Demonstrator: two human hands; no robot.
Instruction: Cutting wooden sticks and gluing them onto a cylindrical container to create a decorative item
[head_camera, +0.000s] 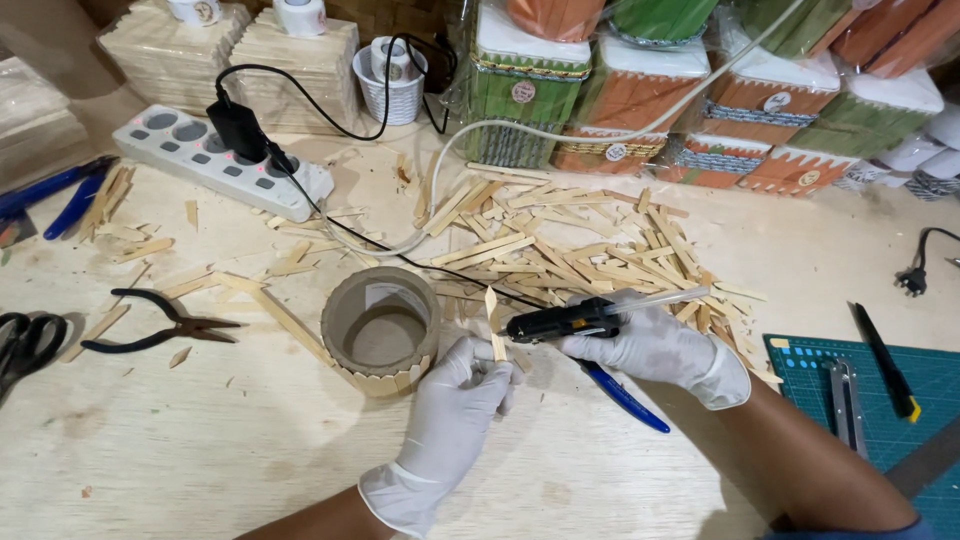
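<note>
My left hand (455, 410), in a white glove, pinches a pointed wooden stick (494, 322) and holds it upright. My right hand (655, 345), also gloved, grips a black glue gun (565, 320) with its nozzle aimed left at the stick. A cardboard tube (380, 328) lies just left of my left hand, with a row of pointed sticks glued along its lower rim. A large pile of loose wooden sticks (570, 245) spreads behind both hands.
Black pliers (160, 325) and scissors (25, 340) lie at the left. A white power strip (215, 160) with a black plug sits at the back left. Coloured stick boxes (700, 110) line the back. A green cutting mat (880, 400) with a knife is right.
</note>
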